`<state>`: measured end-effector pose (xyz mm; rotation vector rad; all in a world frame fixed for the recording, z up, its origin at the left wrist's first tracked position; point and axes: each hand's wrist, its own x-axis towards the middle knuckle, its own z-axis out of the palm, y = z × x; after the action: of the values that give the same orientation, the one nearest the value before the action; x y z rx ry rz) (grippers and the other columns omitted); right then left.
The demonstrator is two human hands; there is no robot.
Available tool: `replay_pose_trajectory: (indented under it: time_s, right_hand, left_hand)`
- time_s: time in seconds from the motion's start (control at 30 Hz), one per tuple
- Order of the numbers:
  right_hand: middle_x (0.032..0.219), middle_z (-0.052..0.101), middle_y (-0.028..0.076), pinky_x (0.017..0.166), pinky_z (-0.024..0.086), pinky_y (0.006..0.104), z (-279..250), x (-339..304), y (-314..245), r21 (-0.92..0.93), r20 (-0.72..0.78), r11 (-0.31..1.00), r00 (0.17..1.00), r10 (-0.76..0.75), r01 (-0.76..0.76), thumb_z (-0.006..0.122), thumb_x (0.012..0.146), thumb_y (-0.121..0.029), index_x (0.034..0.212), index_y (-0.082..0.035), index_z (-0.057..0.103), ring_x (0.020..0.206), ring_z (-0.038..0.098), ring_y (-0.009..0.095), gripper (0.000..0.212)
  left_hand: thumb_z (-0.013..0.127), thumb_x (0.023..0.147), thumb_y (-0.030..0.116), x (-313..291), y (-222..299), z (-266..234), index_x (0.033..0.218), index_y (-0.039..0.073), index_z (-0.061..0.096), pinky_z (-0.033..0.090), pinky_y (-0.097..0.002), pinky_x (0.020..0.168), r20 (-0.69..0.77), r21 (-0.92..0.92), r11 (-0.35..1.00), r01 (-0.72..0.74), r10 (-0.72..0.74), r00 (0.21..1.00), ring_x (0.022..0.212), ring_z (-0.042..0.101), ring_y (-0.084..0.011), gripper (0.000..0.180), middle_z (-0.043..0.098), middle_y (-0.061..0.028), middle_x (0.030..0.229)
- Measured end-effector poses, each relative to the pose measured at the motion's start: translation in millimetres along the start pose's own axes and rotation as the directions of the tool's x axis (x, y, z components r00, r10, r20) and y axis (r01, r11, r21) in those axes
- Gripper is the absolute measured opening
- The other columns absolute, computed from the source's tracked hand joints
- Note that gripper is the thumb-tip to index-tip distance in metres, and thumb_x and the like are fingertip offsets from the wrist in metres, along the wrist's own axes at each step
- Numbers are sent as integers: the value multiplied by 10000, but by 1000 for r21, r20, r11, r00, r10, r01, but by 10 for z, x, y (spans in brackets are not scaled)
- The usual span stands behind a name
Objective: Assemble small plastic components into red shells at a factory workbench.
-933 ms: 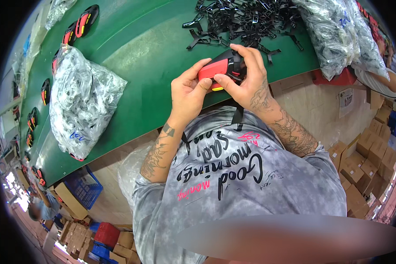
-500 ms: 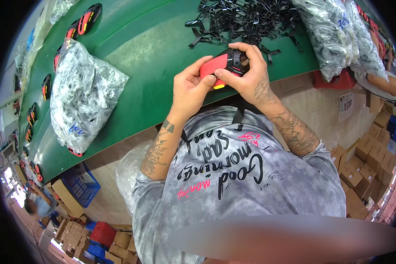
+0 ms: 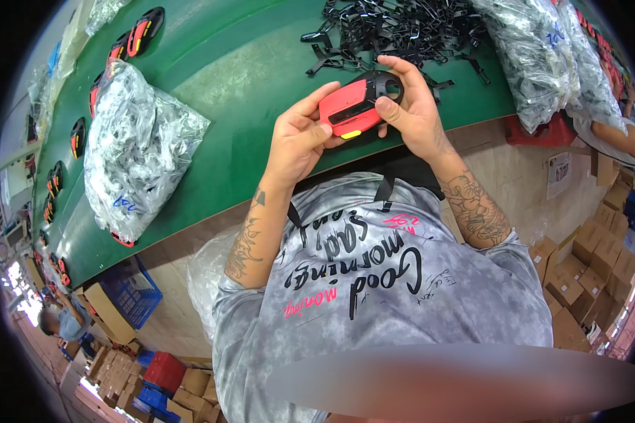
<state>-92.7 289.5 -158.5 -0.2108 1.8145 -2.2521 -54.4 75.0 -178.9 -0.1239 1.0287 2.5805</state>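
Between my two hands, over the near edge of the green table, I hold a red and black plastic housing [image 3: 347, 107] with a yellow tab and a round opening at its black end. My left hand [image 3: 298, 135] grips its red end, thumb on the near side and fingers behind. My right hand [image 3: 412, 106] closes round the black end, its thumb by the round opening and its forefinger stretched out beyond. Just past my hands lies a heap of black plastic clips [image 3: 402, 35].
The green table [image 3: 254, 92] carries a clear bag of parts [image 3: 144, 151] on the left and more bags [image 3: 533, 63] at the right. Similar red and black housings [image 3: 146, 32] line the far left side. A blue crate [image 3: 135, 296] and cardboard boxes [image 3: 585, 261] stand below.
My right thumb has moved from the middle of the housing to its black end. The housing has turned, and a long black slot in its red face now shows.
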Motion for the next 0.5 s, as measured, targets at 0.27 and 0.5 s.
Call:
replay_pose_trajectory:
  time_s: [0.27, 0.5]
  right_hand:
    - [919, 638, 18, 785, 511, 243, 72, 76, 107, 59, -221, 990, 965, 142, -132, 799, 895, -187, 1155, 18, 608, 840, 609, 85, 382]
    - [1167, 599, 88, 903, 504, 286, 95, 14, 111, -114, -57, 993, 998, -17, 10, 775, 908, -149, 1304, 5, 494, 1020, 598, 132, 510]
  left_hand:
    - [767, 810, -86, -54, -51, 84, 1554, -82, 346, 505, -381, 1088, 77, 333, 932, -144, 125, 989, 1310, 578, -249, 854, 560, -176, 1423]
    - [784, 701, -2, -86, -56, 245, 1336, 19, 574, 551, -405, 920, 241, 915, 176, -364, 485, 841, 1091, 656, -307, 670, 628, -157, 1205]
